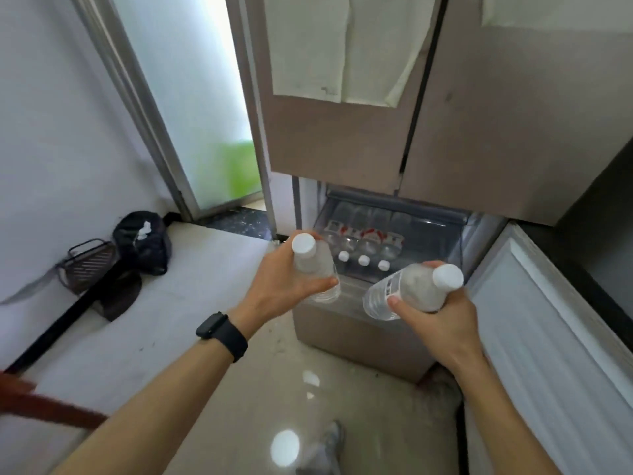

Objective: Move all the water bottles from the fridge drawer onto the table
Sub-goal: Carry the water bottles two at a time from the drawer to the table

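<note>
My left hand (pixel 284 286) grips a clear water bottle (pixel 313 265) with a white cap, held above the front of the open fridge drawer (pixel 346 323). My right hand (pixel 442 320) grips a second clear bottle (pixel 411 293), its white cap pointing right and towards me. Inside the drawer lie three more water bottles (pixel 364 246) with red-and-white labels, side by side, caps facing me. The table is not in view.
The fridge's beige upper doors (pixel 342 132) hang above the drawer. A white cabinet (pixel 548 337) stands close on the right. On the floor at the left are a black bag (pixel 144 241), a dark wire basket (pixel 89 265) and a glass door (pixel 191 97).
</note>
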Motion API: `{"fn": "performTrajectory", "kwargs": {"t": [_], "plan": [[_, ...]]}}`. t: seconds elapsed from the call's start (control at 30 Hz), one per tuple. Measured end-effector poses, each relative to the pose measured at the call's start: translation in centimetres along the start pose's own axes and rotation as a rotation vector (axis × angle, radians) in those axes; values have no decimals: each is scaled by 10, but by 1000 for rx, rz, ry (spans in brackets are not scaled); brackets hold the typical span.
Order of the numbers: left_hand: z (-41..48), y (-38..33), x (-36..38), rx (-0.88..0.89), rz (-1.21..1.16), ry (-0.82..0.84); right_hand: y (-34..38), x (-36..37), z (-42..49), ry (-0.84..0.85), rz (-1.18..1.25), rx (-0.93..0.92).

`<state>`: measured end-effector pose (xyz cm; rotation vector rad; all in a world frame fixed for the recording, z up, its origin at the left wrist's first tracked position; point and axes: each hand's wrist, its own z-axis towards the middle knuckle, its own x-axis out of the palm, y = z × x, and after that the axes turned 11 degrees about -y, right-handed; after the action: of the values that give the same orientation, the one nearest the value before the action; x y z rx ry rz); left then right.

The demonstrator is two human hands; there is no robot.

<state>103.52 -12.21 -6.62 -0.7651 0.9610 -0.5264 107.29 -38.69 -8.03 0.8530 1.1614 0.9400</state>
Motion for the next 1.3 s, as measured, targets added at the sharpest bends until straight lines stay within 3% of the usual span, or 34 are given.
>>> {"fn": "performTrajectory", "kwargs": {"t": [0.33,0.6,0.97,1.3], "plan": [[-185,58,-156,-329,207,-181,46,103,-151,553,-90,-101],[-358,82,-318,-602,329,-505,125,218,-312,963,-90,-320],[-619,128,-538,-857,377,-736,244,351,-606,1282,-17,-550],[-755,179,-665,-1020,467,-889,309,445,-784,1463,-57,-635]]}}
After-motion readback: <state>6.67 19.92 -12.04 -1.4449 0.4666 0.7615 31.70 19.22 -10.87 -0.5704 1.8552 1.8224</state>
